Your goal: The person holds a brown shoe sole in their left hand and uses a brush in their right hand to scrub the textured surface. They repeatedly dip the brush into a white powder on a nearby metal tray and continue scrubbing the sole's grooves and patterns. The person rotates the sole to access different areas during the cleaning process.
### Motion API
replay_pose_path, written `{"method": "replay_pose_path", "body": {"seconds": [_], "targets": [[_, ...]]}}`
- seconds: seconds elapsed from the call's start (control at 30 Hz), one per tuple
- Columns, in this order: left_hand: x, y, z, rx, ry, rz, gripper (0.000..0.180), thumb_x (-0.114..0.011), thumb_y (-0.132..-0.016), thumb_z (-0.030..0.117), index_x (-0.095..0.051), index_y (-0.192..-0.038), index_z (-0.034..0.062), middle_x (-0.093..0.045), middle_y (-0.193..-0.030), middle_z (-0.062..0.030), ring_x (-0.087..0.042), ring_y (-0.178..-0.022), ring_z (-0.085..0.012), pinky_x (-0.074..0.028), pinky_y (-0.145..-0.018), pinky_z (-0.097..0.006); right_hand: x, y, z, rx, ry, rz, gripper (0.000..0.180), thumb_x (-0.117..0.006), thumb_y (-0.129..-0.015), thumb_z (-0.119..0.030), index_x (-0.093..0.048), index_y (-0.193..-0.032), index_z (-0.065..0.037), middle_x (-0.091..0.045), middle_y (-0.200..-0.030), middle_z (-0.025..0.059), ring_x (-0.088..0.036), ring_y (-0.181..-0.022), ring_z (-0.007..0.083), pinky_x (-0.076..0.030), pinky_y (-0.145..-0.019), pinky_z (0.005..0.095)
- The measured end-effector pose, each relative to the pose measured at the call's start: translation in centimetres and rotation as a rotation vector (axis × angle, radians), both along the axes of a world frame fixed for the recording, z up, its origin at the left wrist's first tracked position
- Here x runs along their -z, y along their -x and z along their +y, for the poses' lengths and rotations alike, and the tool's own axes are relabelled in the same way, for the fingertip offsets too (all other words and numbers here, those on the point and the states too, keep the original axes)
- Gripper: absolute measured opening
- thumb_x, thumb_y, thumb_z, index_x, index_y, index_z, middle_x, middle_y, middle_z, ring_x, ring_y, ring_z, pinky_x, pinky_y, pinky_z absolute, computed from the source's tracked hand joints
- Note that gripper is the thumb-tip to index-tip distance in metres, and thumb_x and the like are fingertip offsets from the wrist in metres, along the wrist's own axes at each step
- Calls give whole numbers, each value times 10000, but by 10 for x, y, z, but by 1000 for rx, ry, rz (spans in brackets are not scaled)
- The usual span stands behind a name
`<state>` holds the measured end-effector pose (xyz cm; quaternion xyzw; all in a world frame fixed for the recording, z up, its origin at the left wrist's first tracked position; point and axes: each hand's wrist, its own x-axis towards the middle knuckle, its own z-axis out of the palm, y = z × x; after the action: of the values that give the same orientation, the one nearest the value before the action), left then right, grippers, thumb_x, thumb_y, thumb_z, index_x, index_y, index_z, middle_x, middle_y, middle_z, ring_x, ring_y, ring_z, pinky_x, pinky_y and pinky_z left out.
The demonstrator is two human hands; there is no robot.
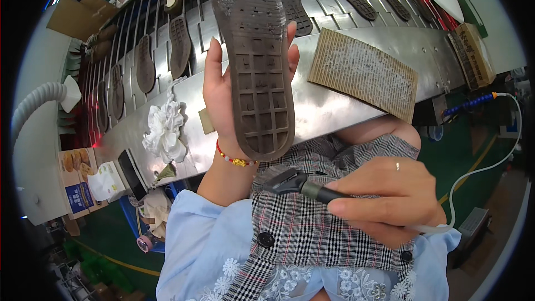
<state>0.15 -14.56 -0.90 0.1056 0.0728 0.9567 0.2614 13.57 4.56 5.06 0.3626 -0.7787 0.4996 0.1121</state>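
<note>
1. Presently the dark shoe sole (257, 67) stands upright in front of the person, tread side facing the camera, its heel end lowest.
2. It looks dry and unmarked as far as can be seen, so the work on it seems barely begun.
3. Behind it, the left hand (223, 97) wraps around it.
4. Below, the right hand (384, 198) is closed on a black brush tool (295, 183), its head just under the heel, apart.
5. Beyond, more soles (178, 44) lie on the slatted conveyor (329, 14), apparently awaiting handling.
</note>
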Motion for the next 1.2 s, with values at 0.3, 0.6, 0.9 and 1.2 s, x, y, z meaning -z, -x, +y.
{"method": "replay_pose_path", "body": {"seconds": [0.3,0.6,0.9,1.2], "targets": [[-11,-9,5,108,6,-115,715,-307,-984,530,-356,-1401,-49,-416,-1377,-292,-514,-1194,-376,-453,-1028,-426,-6,9,16,-23,-94,14,316,-705,-675,-80,-724,-980,-3,-673,-917,190,-657,-682,276,-522,-575,307],[-12,-19,4,332,-148,-243,733,-346,-984,512,-238,-1459,-35,-269,-1456,-309,-255,-1364,-420,-358,-1097,-513,-10,19,26,-40,-67,-2,178,-677,-758,-185,-754,-869,-69,-697,-866,190,-680,-667,264,-519,-560,301],[10,-14,-12,536,-92,-106,820,-308,-963,593,-200,-1472,-41,-249,-1472,-334,-284,-1374,-452,-321,-1122,-511,-16,20,28,-37,-40,44,170,-624,-791,-208,-752,-783,-97,-696,-779,171,-667,-627,245,-515,-558,296],[10,-19,-29,627,-265,-261,877,-272,-944,645,-144,-1492,-27,-219,-1486,-340,-264,-1371,-485,-335,-1081,-579,-23,17,33,47,-94,59,133,-653,-803,-198,-742,-762,-108,-691,-786,175,-657,-624,240,-529,-576,332]]}}
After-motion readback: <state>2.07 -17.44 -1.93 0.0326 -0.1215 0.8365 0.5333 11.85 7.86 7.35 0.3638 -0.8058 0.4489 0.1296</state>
